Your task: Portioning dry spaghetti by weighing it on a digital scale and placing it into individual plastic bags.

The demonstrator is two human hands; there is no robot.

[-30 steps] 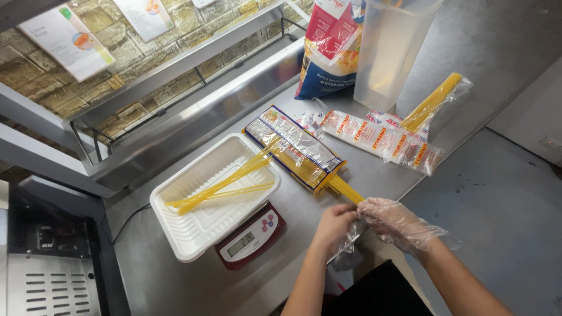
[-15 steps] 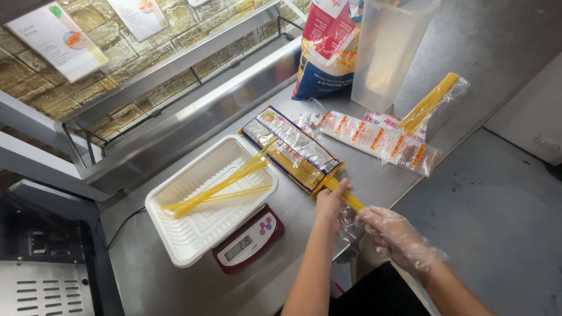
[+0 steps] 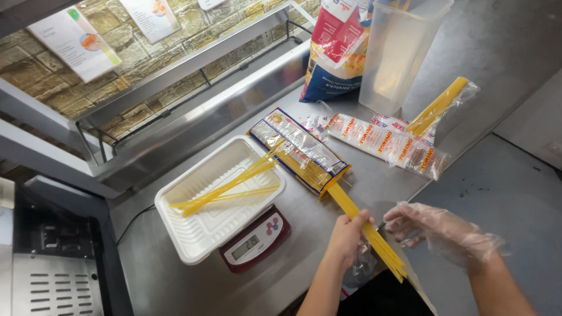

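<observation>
My bare left hand [image 3: 346,235] grips a bundle of dry yellow spaghetti [image 3: 364,225] that sticks out of an open clear pasta packet [image 3: 301,149] lying on the steel counter. My right hand [image 3: 430,227], in a thin clear plastic glove, hovers just right of the strands with fingers loosely curled and nothing in them. Left of the packet a white foam tray [image 3: 199,234] rests on a small red digital scale [image 3: 257,240]. A few spaghetti strands [image 3: 228,187] lie in the tray.
More pasta packets [image 3: 386,140] lie at the back right, one with spaghetti [image 3: 439,105] poking out. A tall clear plastic container [image 3: 398,50] and a blue-and-red bag [image 3: 336,50] stand behind them. A glass-fronted steel shelf [image 3: 193,64] runs along the back.
My left hand has closed around the spaghetti and drawn it further out of the packet toward me. My gloved right hand has come off the strands and shifted right.
</observation>
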